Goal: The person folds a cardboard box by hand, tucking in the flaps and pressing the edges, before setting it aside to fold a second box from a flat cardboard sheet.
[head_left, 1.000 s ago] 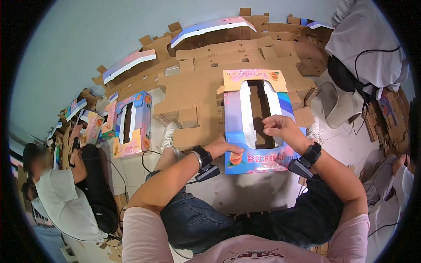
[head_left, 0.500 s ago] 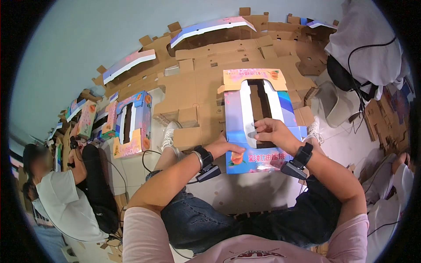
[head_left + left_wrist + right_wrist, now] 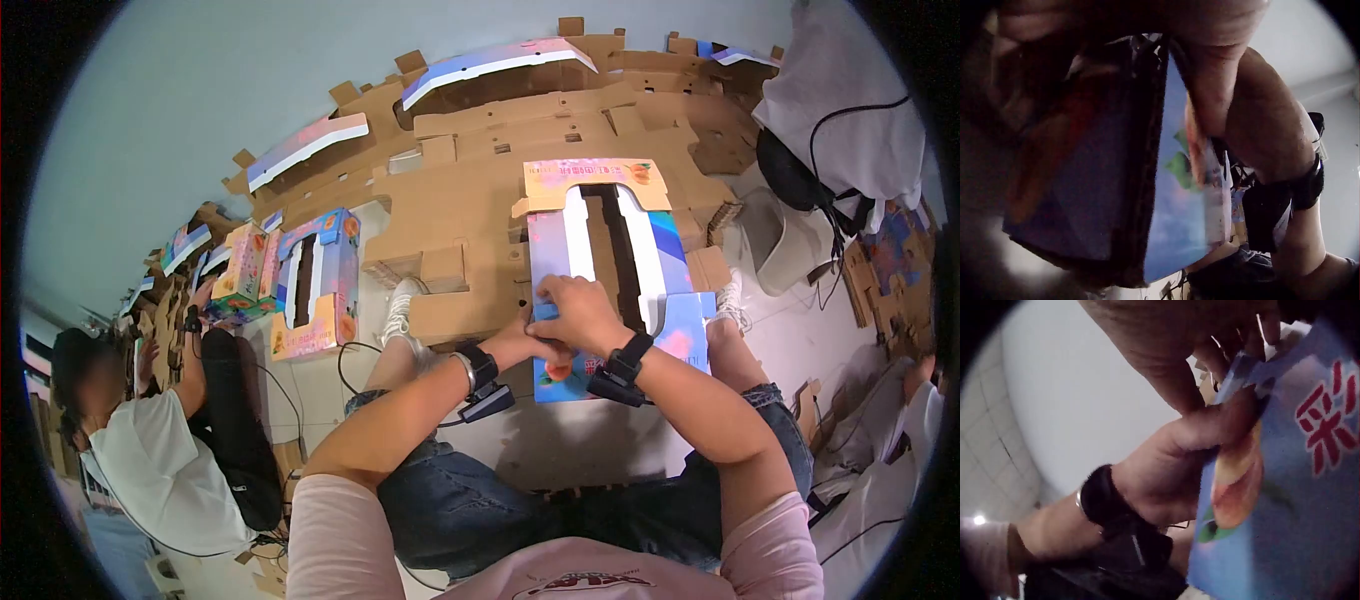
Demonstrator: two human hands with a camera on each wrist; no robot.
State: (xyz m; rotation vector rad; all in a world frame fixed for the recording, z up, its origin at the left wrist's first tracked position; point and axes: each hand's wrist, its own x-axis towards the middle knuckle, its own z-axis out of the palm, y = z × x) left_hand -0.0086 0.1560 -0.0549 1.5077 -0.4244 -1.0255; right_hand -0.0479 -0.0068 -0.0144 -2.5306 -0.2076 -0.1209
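Observation:
A printed cardboard fruit box (image 3: 548, 245) stands in front of me, its top folded around a long oval opening with white edges. My left hand (image 3: 518, 345) grips its near left edge, with the thumb lying on the blue end panel (image 3: 1297, 512) beside a peach picture. The right hand (image 3: 580, 318) is right at the left hand, its thumb and bent fingers on either side of the box's left edge. In the left wrist view, the box corner (image 3: 1172, 231) appears close up below the hand, partly in shadow.
Flattened cardboard sheets (image 3: 480, 200) cover the floor ahead. At left stand a finished-looking peach box (image 3: 340, 270) and a seated person (image 3: 160, 440) among more boxes. A pale plastic stool (image 3: 785, 245) and hanging cables lie at right, near someone in grey.
My right hand has moved left from over the box's opening to its left edge, beside the left hand. The left hand stays at the near left edge. The view has shifted slightly.

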